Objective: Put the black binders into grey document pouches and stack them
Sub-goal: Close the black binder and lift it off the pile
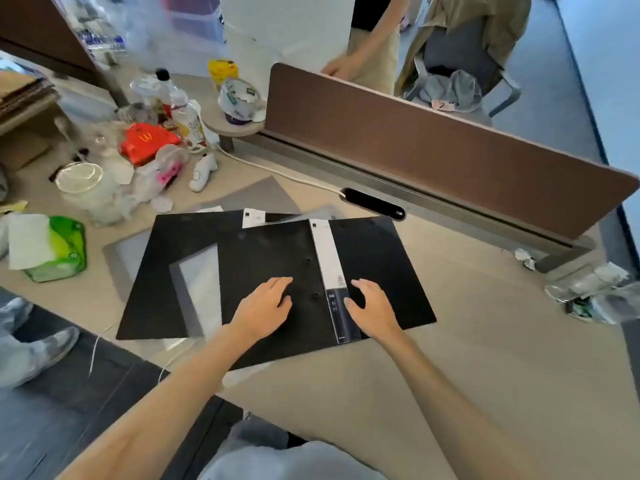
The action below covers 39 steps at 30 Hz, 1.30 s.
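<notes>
A black binder point(381, 258) lies spread open and flat on the desk, with a white and dark label strip point(330, 268) down its spine. My left hand point(266, 306) rests palm down on its left cover, fingers apart. My right hand point(372, 306) hovers just right of the spine, fingers curled and touching the strip's edge. A second black binder point(162, 271) lies under it to the left. Grey document pouches point(197, 285) lie between and beneath the binders, and one pouch point(256, 197) sticks out behind.
Clutter fills the desk's left: a green tissue pack point(55, 247), plastic cups point(83, 185), a red box point(147, 140), bottles point(183, 112). A brown divider panel point(433, 150) and a black cable hub point(374, 202) run along the back. Crumpled wrappers point(595, 289) lie right. Another person stands behind the divider.
</notes>
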Tool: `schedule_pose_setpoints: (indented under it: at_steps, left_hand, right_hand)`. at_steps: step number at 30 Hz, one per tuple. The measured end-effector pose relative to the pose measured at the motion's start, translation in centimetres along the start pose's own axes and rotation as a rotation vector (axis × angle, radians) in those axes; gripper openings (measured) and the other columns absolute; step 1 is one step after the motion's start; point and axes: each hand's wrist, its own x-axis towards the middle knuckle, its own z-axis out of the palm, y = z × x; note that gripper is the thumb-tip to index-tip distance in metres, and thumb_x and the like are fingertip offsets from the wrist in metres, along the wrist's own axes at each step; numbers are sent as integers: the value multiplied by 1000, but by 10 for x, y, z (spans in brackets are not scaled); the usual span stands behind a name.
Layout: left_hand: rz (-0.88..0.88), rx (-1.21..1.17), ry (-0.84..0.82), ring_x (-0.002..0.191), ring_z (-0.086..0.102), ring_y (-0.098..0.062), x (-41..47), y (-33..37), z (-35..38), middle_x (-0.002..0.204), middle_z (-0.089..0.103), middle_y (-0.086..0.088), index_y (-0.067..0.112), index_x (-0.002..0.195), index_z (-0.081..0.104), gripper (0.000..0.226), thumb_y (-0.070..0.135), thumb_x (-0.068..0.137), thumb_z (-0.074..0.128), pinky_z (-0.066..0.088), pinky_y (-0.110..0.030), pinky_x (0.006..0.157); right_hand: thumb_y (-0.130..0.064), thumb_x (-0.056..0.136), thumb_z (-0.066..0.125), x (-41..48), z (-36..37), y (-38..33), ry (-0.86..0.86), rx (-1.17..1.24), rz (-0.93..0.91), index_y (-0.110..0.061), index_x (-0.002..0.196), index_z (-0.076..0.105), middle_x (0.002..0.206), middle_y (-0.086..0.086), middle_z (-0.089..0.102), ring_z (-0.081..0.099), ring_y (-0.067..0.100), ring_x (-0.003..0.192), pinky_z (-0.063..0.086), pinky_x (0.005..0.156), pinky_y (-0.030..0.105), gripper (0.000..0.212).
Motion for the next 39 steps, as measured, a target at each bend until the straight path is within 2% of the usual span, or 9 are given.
schedule_pose_setpoints:
  at_steps: [7, 13, 19, 23, 26, 31, 33, 36, 39]
  left_hand:
    - [112, 170, -304, 145, 14, -17, 18, -37, 29, 159, 16, 2, 23, 148, 23, 54, 33, 98, 37, 13, -41, 119]
    - [248, 272, -383, 147, -8, -16, 24, -45, 44, 160, -5, 3, 23, 149, 20, 57, 34, 96, 39, 7, -52, 118]
    - [263, 291, -390, 146, -10, -17, 29, -50, 45, 160, -5, 4, 22, 150, 18, 59, 32, 95, 39, 6, -51, 118]
    - [254, 314, -393, 146, -9, -16, 29, -45, 45, 160, -4, 4, 23, 150, 14, 63, 35, 94, 40, 7, -50, 119]
    - [237, 339, -349, 146, -9, -16, 27, -32, 43, 160, -7, 5, 23, 151, 7, 76, 48, 89, 44, 10, -51, 119]
    - [146, 221, -158, 147, -9, -17, 11, 13, 46, 159, -10, 6, 23, 150, -2, 105, 67, 74, 55, 14, -49, 118]
    - [95, 159, -74, 147, -5, -18, 4, 29, 44, 159, -9, 6, 23, 150, -4, 103, 57, 76, 60, 27, -43, 116]
    - [60, -3, 58, 147, 1, -16, -4, 58, 34, 160, -5, 8, 25, 150, -4, 99, 42, 79, 62, 28, -37, 114]
    - [76, -331, 91, 143, 10, -11, -5, 94, 13, 153, 9, 15, 25, 149, 2, 100, 30, 78, 72, 18, -30, 114]
  right_hand:
    - [-19, 84, 62, -10, 57, 22, -153, -192, 269, -19, 147, 31, 158, 4, 18, 17, 22, 145, 26, 117, 39, 71]
    - [-28, 86, 62, -24, 70, 42, -184, -532, 117, -23, 152, 3, 161, 7, 3, 0, 27, 148, 14, 120, 40, 88]
    - [-27, 82, 64, -5, 58, 67, -264, -929, -368, -14, 145, 33, 150, 17, 37, 40, 37, 135, 45, 102, 50, 72]
    - [10, 80, 64, 7, 40, 65, -350, -1061, -563, -13, 150, -2, 159, 19, -4, 18, 46, 142, 47, 99, 48, 99]
    - [14, 78, 61, 12, 25, 47, -202, -1016, -542, -11, 151, 3, 160, 15, 0, 26, 42, 141, 55, 80, 42, 96]
    - [8, 50, 79, 15, 1, 29, 24, -784, -521, -8, 128, 58, 135, 6, 58, 72, 18, 95, 44, 37, 22, 82]
    - [5, 59, 75, 10, -17, 12, 66, -546, -527, -6, 132, 53, 138, 7, 55, 72, 26, 85, 54, 51, 29, 78]
    - [2, 86, 48, -3, -49, -12, 120, -253, -570, -13, 147, 32, 151, 2, 40, 59, 35, 116, 50, 96, 41, 65]
    - [-4, 90, 42, -16, -79, -32, 223, -46, -609, -21, 148, 29, 137, 9, 56, 59, 29, 114, 48, 97, 32, 62]
